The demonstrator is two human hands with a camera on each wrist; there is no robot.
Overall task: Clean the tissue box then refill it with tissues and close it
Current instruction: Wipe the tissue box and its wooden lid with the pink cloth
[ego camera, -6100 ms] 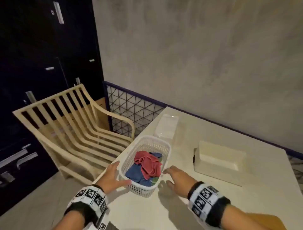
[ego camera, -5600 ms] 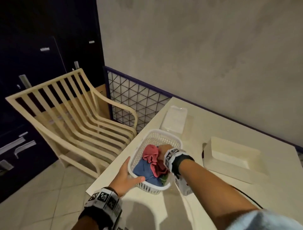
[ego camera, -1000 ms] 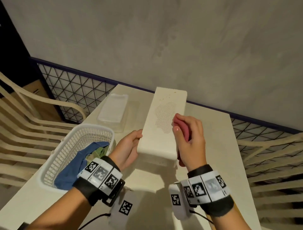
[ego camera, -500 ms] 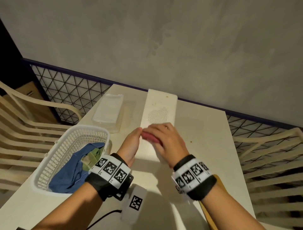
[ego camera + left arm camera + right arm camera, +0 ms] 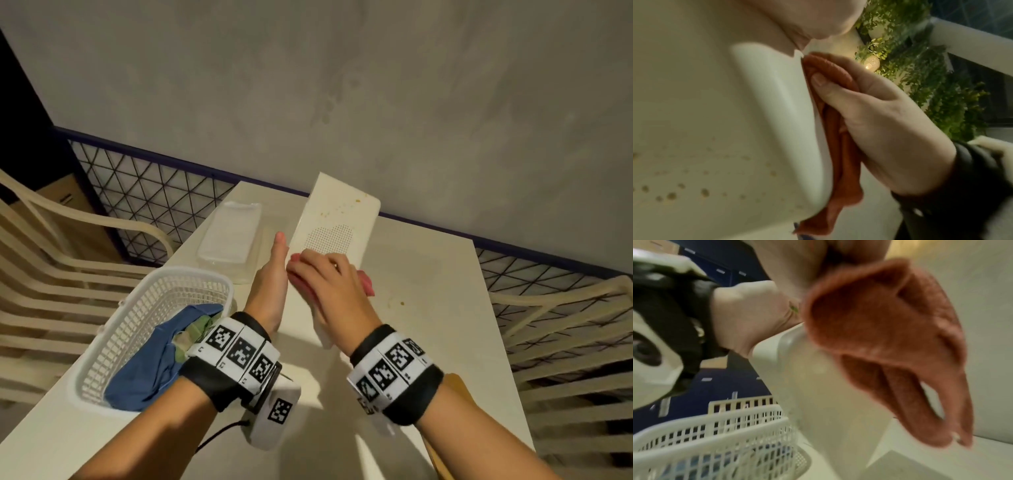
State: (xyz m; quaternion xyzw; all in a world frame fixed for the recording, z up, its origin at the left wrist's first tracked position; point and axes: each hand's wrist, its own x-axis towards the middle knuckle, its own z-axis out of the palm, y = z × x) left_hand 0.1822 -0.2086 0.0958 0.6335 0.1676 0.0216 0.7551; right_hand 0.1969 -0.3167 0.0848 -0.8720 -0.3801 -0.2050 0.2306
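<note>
Grey plaster wall (image 5: 308, 85); black lattice railing (image 5: 154, 192); cream slatted chairs (image 5: 113, 224); white table (image 5: 435, 274).

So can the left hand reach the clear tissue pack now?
Probably, once freed: the tissue pack lies uncovered just beyond the left hand, which now props the tissue box.

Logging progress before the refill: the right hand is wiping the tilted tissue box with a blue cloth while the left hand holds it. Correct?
Not quite: the right hand wipes with a red cloth, not a blue one, as the left wrist view shows. The blue cloth lies in the basket. The rest stands: the left hand holds the tissue box.
</note>
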